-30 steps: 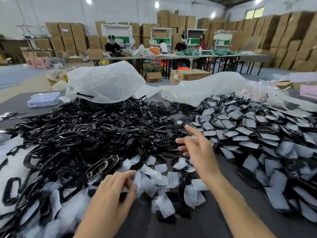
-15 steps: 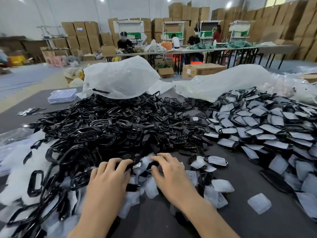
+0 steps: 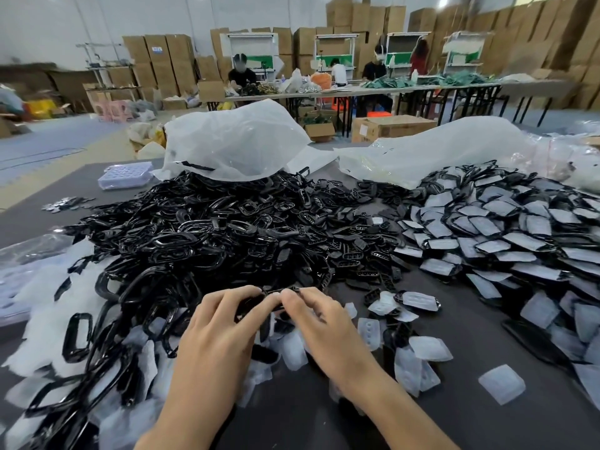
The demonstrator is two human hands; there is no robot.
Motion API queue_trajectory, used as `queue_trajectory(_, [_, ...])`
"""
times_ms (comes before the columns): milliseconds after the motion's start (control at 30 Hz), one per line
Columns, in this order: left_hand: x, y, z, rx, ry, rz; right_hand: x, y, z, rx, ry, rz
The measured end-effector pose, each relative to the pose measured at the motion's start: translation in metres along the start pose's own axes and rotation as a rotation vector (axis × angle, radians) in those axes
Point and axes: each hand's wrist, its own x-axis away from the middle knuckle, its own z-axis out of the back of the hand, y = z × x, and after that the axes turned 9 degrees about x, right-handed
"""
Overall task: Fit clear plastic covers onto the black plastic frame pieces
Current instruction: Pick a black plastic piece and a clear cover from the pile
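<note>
My left hand (image 3: 224, 323) and my right hand (image 3: 316, 323) meet in front of me, and both pinch one small black frame piece (image 3: 259, 302) between their fingertips. It sits just above a scatter of clear plastic covers (image 3: 368, 332) lying loose on the dark table. A big heap of black frame pieces (image 3: 227, 228) rises behind the hands. To the right spreads a pile of covered frame pieces (image 3: 493, 235). Whether a clear cover sits on the held piece is hidden by my fingers.
Two white plastic bags (image 3: 233, 141) (image 3: 431, 151) lie behind the piles. A clear compartment box (image 3: 125, 175) stands at the far left of the table (image 3: 454, 410). Large black loop frames (image 3: 76, 332) and white foam sheets lie at the left. People work at tables far behind.
My right hand came back from the right pile and met the left hand. Both hands then lifted a black frame piece out of the loose covers.
</note>
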Motion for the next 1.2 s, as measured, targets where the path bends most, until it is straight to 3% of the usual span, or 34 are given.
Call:
queue_trajectory(133, [-0.001,0.003,0.002,0.009,-0.019,0.002,-0.003,-0.003,0.006,-0.058,0.045,-0.097])
queue_trajectory(367, [0.003,-0.002,0.009,-0.150,-0.110,0.297,-0.009,0.005,0.024,0.028,0.326,-0.111])
queue_trajectory(600, [0.005,0.012,-0.001,-0.081,-0.215,0.125,-0.013,0.010,0.024,-0.129,0.371,-0.146])
queue_trajectory(833, [0.001,0.011,-0.003,-0.106,-0.273,0.094,-0.014,0.008,0.024,-0.159,0.373,-0.143])
queue_trajectory(900, [-0.001,0.012,0.000,0.060,-0.235,0.219,-0.014,0.008,0.024,-0.165,0.364,-0.141])
queue_trajectory(1033, [-0.007,0.019,0.012,0.695,-0.037,0.679,-0.015,0.009,0.023,-0.189,0.336,-0.138])
queue_trajectory(1200, [-0.015,0.029,0.025,0.995,-0.013,0.800,-0.012,0.007,0.017,-0.204,0.263,-0.104])
